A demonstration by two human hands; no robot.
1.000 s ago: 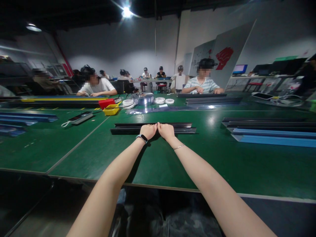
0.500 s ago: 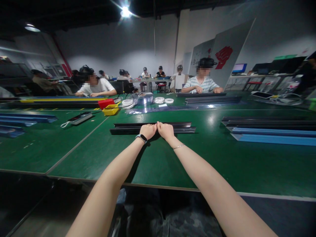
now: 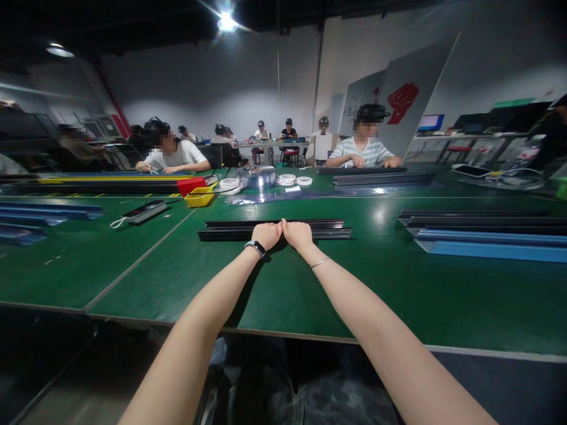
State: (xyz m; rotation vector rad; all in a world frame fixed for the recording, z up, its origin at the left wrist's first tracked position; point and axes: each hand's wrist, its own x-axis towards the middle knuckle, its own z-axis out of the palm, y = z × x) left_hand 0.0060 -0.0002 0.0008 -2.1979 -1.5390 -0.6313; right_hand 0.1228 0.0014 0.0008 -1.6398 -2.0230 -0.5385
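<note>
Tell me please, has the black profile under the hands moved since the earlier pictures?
No, the black profile shows no visible shift against the pale seam to its left.

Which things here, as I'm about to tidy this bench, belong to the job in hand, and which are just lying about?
In the job:
- black profile, gripped by the left hand and right hand

Seemingly just lying about:
- strapped device
- red bin
- yellow bin
- blue profile at right, though possibly stock
</note>
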